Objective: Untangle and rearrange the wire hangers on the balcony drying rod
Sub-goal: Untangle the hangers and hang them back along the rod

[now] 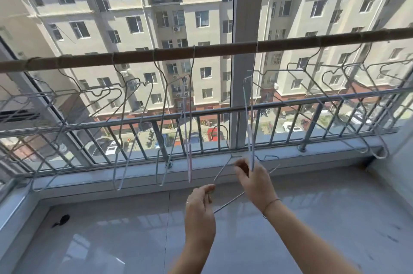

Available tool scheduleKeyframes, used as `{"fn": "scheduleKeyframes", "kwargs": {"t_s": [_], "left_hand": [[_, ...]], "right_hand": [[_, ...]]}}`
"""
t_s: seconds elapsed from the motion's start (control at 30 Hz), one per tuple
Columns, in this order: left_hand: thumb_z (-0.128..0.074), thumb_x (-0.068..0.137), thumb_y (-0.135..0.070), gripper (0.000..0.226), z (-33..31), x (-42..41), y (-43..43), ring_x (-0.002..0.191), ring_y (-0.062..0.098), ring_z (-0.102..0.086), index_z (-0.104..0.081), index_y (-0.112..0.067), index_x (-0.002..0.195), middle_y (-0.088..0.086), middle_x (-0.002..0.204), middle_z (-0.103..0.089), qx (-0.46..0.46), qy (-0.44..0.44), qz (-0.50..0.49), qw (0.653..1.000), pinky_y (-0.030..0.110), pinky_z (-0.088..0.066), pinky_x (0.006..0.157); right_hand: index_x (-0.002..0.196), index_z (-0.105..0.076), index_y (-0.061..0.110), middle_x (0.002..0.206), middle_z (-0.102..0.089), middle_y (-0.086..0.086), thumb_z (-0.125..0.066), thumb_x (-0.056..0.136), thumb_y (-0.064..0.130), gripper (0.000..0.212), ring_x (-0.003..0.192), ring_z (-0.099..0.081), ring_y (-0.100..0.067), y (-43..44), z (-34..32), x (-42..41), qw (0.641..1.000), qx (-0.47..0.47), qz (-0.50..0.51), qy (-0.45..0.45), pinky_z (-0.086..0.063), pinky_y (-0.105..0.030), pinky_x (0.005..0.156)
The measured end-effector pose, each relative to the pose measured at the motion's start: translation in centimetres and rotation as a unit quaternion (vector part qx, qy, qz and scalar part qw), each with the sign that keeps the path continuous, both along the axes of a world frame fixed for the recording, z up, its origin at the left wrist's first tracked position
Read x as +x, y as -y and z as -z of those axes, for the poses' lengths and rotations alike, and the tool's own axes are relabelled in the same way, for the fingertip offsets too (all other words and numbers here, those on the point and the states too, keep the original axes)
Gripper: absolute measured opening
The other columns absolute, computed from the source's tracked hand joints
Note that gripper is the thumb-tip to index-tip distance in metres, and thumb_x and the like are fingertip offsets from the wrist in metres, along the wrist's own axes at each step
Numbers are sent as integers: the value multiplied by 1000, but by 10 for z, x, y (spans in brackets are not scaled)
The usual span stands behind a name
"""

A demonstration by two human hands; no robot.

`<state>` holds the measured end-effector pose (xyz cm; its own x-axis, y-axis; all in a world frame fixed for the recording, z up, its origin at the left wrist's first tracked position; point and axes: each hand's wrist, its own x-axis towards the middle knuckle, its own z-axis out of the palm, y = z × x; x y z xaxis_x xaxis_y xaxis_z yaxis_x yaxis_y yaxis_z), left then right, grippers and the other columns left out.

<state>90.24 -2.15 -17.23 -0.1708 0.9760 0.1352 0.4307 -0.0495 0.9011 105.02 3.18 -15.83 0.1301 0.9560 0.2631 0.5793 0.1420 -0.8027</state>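
1. A pale, many-windowed apartment block point(156, 5) fills the view beyond the balcony glass, with parked cars point(290, 127) on the street far below.
2. A glossy grey tiled balcony floor point(111, 240) spreads across the lower half.
3. A long brown drying rod point(212, 49) crosses the whole view, rising slightly to the right, in front of a white upright window frame point(243, 28).
4. A grey metal railing with thin bars point(290, 104) stands outside the glass, lower than the rod.
5. Thin grey wire hangers hang from the rod in an overlapping cluster at the left point(125, 95), a second crowded cluster at the right point(335, 77), and narrow edge-on ones near the middle point(188, 117).
6. One loose grey wire hanger point(228, 203) is off the rod, held low between both hands, its hook pointing up toward the railing.
7. The right hand point(254, 181), with a thin bracelet point(271, 203) on its wrist, has its fingers curled, pinching the loose hanger near its neck. The bottom tip of a hanger on the rod point(249, 117) reaches these fingers; whether they grip it too cannot be told.
8. The left hand point(200, 202) pinches the loose hanger's left corner between thumb and fingertips.
9. A small dark object point(60, 220) lies on the floor at the left.
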Motion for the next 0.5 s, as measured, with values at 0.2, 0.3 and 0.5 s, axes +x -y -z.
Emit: {"fn": "scheduleKeyframes", "kwargs": {"t_s": [0.2,0.3,0.5], "left_hand": [[-50,89,5,38,11,-37,-20,79,6,-52,-69,-27,89,-19,70,-57,52,-109,-5,993,30,-41,77],[-53,87,4,32,11,-49,-33,86,17,-58,-71,-23,85,-12,81,-66,34,-111,-17,993,43,-43,87],[-60,88,-18,33,2,-28,-24,112,19,-44,-54,-10,120,2,117,-53,-61,-66,-56,994,31,-33,97]], "right_hand": [[109,-59,10,102,-50,-4,-57,90,19,21,93,-56,-26,-18,4,33,973,-125,-15,194,-39,-28,76],[81,-64,19,64,-52,11,-55,90,23,14,73,-57,-19,-3,-4,35,965,-156,-72,198,-37,-26,65],[64,-62,27,52,-60,9,-61,82,21,19,53,-56,-1,56,-22,3,980,-162,-76,84,-44,-16,58]]}}
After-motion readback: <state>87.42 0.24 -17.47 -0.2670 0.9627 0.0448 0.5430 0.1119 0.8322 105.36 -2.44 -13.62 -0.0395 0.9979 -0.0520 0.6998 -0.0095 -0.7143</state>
